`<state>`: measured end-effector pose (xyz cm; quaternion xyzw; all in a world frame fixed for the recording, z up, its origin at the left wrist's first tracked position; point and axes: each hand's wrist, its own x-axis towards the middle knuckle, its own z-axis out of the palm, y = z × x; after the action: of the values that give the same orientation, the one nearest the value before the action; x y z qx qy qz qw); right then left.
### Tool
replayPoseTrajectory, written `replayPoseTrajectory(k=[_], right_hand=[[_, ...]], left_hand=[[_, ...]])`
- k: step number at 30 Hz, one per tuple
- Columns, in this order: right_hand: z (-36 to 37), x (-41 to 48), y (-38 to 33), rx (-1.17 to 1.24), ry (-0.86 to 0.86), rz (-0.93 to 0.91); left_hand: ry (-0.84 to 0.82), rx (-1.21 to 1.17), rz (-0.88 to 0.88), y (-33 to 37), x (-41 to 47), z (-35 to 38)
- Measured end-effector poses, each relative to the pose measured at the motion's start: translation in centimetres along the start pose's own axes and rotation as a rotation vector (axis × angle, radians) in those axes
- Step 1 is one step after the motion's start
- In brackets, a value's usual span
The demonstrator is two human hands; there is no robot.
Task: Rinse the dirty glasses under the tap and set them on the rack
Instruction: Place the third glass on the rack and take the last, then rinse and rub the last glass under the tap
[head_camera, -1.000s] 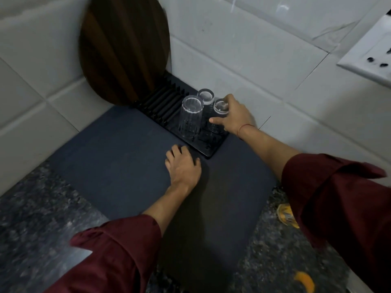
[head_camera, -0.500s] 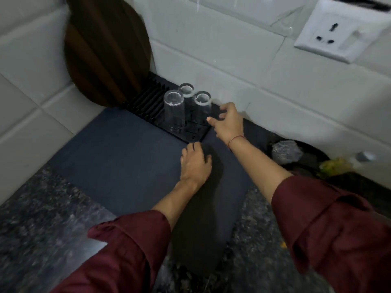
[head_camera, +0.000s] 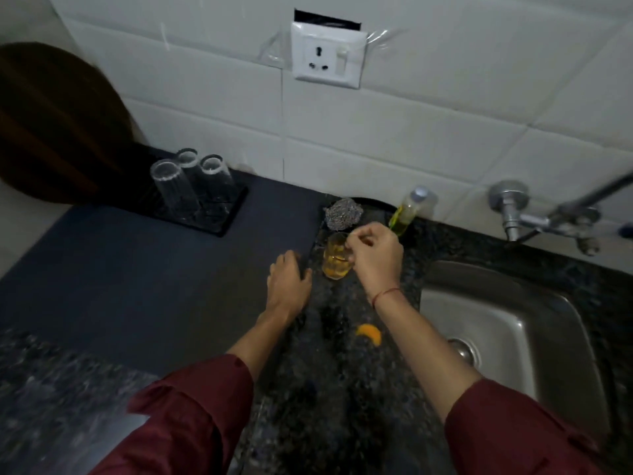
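Three clear glasses (head_camera: 186, 181) stand upside down on the black rack (head_camera: 226, 219) at the back left of the counter. A dirty glass (head_camera: 334, 258) with yellow-orange liquid stands on the granite counter between the mat and the sink. My right hand (head_camera: 375, 257) closes its fingers around the right side and rim of this glass. My left hand (head_camera: 289, 284) rests flat on the edge of the dark mat (head_camera: 137, 286), holding nothing. The tap (head_camera: 548, 219) juts from the wall at the right, above the steel sink (head_camera: 507, 323).
A steel scrubber (head_camera: 343, 214) and a small bottle of yellow liquid (head_camera: 407, 209) sit behind the dirty glass. An orange scrap (head_camera: 369, 333) lies on the counter. A dark wooden board (head_camera: 58, 132) leans on the wall at left. A wall socket (head_camera: 327, 58) is above.
My right hand left the glasses on the rack and moved right to the dirty glass with yellow liquid. The view swung right, bringing the sink and tap into sight.
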<state>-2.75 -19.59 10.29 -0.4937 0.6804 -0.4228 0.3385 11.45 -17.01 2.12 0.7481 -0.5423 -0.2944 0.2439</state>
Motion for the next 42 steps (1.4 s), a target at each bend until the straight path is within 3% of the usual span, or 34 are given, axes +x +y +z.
replayPoseTrajectory(k=[3, 7, 14, 20, 25, 34, 42], right_hand=[[-1.0, 0.3, 3.1, -0.155, -0.012, 0.046], [0.4, 1.5, 5.6, -0.316, -0.260, 0.044], [2.8, 3.0, 7.0, -0.344, -0.354, -0.043], [2.8, 3.1, 7.6, -0.333, -0.272, -0.151], [-0.3, 1.9, 7.7, -0.188, -0.120, -0.122], [-13.6, 0.3, 10.0, -0.075, 0.113, -0.105], [-24.6, 1.8, 14.0, -0.055, 0.200, -0.063]], left_hand=[[-0.017, 0.007, -0.014, -0.1, 0.1, 0.5], [-0.066, 0.047, -0.021, -0.7, 0.6, 1.4], [-0.147, 0.092, 0.013, -1.7, 1.2, 2.5], [-0.145, 0.106, 0.034, -1.6, 1.3, 2.8], [-0.140, 0.048, 0.100, 0.1, 0.8, 3.3], [-0.169, -0.055, 0.252, 11.1, -1.9, 8.7], [-0.183, -0.085, 0.348, 23.1, -3.8, 15.7]])
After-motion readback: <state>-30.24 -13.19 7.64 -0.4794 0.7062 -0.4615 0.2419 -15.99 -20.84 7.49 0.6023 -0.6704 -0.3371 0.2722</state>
